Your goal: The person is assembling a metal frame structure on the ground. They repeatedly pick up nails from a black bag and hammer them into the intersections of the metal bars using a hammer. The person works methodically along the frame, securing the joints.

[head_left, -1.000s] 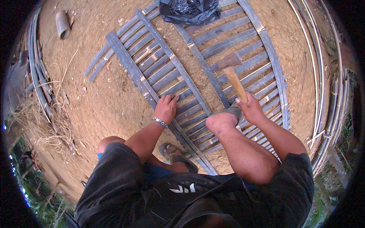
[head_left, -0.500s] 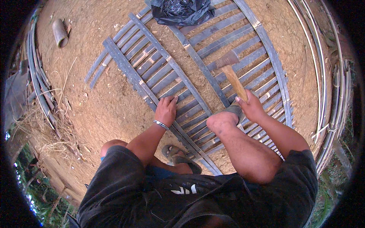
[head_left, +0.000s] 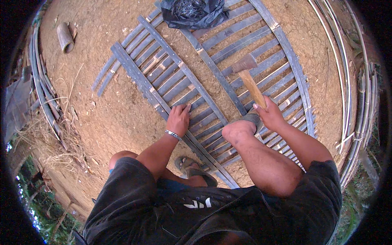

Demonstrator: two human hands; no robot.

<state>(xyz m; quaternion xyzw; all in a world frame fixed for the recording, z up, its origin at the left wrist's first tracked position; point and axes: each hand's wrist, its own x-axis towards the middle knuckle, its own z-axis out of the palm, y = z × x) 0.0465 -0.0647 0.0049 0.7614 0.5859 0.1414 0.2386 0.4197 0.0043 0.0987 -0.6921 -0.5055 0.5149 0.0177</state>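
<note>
Hammer (head_left: 247, 79) first: a rusty metal head on a pale wooden handle, raised above the slatted bamboo panel (head_left: 171, 77) with the head pointing away from the person. The right hand (head_left: 269, 115) is wrapped tight around the lower end of the handle, fingers curled closed on the wood. The hammer head hangs over the middle of the panel, beside one of the long dark rails that cross the slats; whether it touches the slats I cannot tell from here.

The left hand (head_left: 178, 119) lies flat on the panel, fingers spread and pressed down on the slats near the left rail, holding nothing. A metal bracelet (head_left: 173, 134) sits on that wrist.

The person squats over the near end of the panel. The right knee (head_left: 237, 132) rises between the two hands, and a grey sandal (head_left: 251, 118) shows just behind it, planted on the slats beside the right hand. Another sandal (head_left: 195, 168) rests at the panel's near edge under the body.

The panel lies on bare brown dirt (head_left: 110, 114). At its far end sits a crumpled black plastic bag (head_left: 194, 12). Off to the far left lies a short bamboo tube (head_left: 65, 37). Long bamboo strips (head_left: 41, 85) are heaped along the left side, and more strips (head_left: 359, 94) curve along the right.
</note>
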